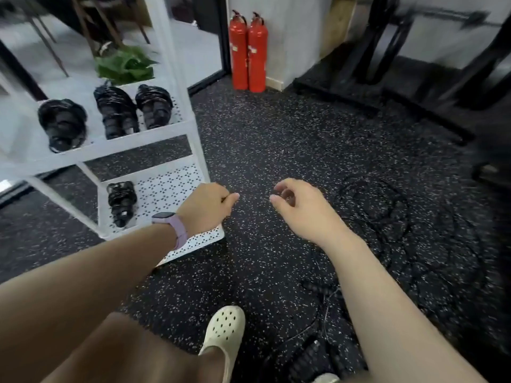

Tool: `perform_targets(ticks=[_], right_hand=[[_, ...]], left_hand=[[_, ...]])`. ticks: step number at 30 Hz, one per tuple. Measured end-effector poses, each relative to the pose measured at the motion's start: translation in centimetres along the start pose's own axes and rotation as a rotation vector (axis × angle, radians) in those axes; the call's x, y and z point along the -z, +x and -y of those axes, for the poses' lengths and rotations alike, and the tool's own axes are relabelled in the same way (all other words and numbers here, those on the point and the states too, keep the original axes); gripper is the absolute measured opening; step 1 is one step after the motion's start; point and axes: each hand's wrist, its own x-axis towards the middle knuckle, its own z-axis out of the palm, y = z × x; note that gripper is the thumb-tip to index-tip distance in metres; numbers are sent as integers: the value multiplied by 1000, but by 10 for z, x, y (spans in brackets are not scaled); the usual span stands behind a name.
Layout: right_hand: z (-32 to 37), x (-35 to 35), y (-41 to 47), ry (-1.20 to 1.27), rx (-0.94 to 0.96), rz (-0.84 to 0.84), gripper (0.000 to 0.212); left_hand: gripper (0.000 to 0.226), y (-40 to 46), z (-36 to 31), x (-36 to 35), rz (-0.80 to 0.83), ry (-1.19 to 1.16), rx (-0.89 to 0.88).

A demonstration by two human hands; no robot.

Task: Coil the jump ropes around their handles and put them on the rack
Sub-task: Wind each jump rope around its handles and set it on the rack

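The white rack [154, 132] stands at the left. Three coiled black jump ropes lie on its upper shelf: one [62, 124] at the left, one [116, 111] in the middle, one [153, 106] at the right. A fourth coil [121, 203] lies on the perforated lower shelf. Loose black ropes [387, 217] sprawl in tangled loops on the speckled floor at the right, with ribbed handles [318, 288] near my right forearm. My left hand [207, 207], fingers curled under, hovers by the lower shelf's corner and holds nothing. My right hand [300, 207] hangs loosely curled and holds nothing.
Two red fire extinguishers [249, 51] stand against the far wall corner. A green plant [124, 64] sits behind the rack. Black gym equipment frames [387, 64] fill the back right. My cream clog [224, 335] is on the floor below my hands.
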Motion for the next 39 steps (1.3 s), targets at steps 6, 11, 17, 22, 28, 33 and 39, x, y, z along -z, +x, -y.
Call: perform_targets(ticks=[6, 11, 17, 22, 28, 33, 39], right_hand=[[-69, 57, -58, 15, -139, -81, 45], [-133, 92, -112, 79, -366, -168, 45], [-178, 105, -144, 117, -467, -277, 41], [-205, 81, -142, 160, -491, -260, 37], [-221, 66, -107, 177, -512, -138, 38], [-236, 63, -92, 138, -546, -35, 42], [-256, 56, -76, 71, -568, -11, 44]], left_hand=[[16, 14, -110, -70, 160, -32, -195], [41, 11, -170, -123, 207, -43, -260], [56, 6, -190, -189, 306, -87, -265], [44, 22, -190, -218, 300, -69, -273], [23, 45, -161, -234, 277, 79, -246], [44, 51, -129, -266, 344, -11, -104], [18, 56, -108, -321, 504, 257, -132]])
